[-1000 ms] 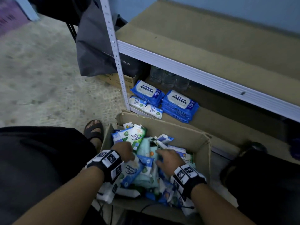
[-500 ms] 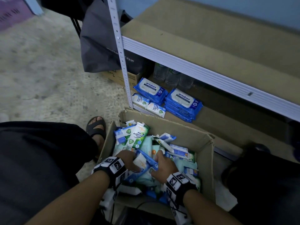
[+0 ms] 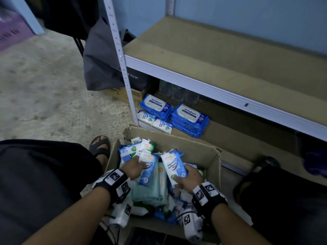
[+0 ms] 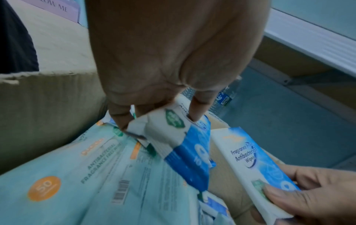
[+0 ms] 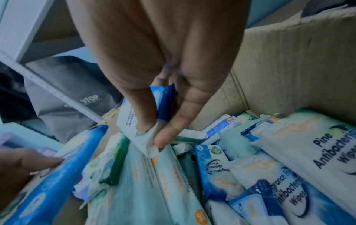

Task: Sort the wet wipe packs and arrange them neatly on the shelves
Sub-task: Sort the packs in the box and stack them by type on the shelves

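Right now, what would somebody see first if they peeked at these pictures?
Probably the two hands, left and right, each lifting a blue-and-white pack, one and another, out of the box stuffed with wipes. Next, the neat blue stacks on the bottom shelf just behind the box.

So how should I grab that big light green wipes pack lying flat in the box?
The big light green pack lies flat, half under smaller packs. Probably best to come from above and grip its long side edges, thumb on one, fingers on the other. It looks wide and soft, so pinching a corner might let it sag.
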